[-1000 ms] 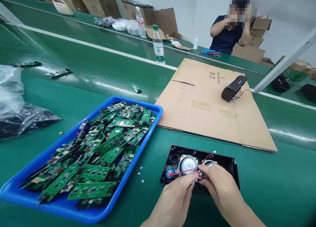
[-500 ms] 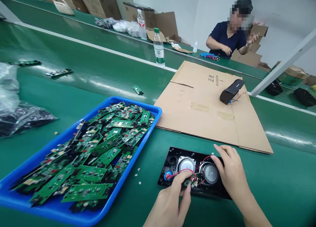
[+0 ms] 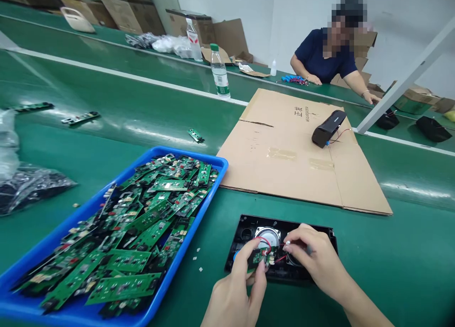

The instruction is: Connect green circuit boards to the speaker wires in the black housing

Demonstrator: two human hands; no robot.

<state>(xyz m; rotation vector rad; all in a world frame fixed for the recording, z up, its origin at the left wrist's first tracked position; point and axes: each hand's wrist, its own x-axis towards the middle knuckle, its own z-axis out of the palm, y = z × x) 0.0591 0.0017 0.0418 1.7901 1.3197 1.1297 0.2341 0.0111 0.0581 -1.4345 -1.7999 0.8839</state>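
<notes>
A black speaker housing (image 3: 284,274) lies open on the green bench, with two round speaker drivers inside. The left driver (image 3: 267,234) shows its silver back; the right one is mostly behind my right hand. Between thumb and fingers, my left hand (image 3: 241,279) grips a small green circuit board (image 3: 259,259), tilted over the housing's left part. Red wires (image 3: 265,241) curve from it. My right hand (image 3: 313,251) pinches a small white wire connector (image 3: 287,243) just right of the board, apart from it. A blue part (image 3: 236,255) shows partly behind my left fingers.
To the left stands a blue tray (image 3: 194,227) heaped with circuit boards. A flattened cardboard sheet (image 3: 302,180) bears a black speaker (image 3: 329,129). A water bottle (image 3: 220,76) stands behind. Across the bench a person (image 3: 327,57) reaches toward black pieces (image 3: 387,120).
My right hand has moved left and down with the white connector, closer to the board. My left hand has raised and tilted the board. The person opposite has stretched an arm to the right.
</notes>
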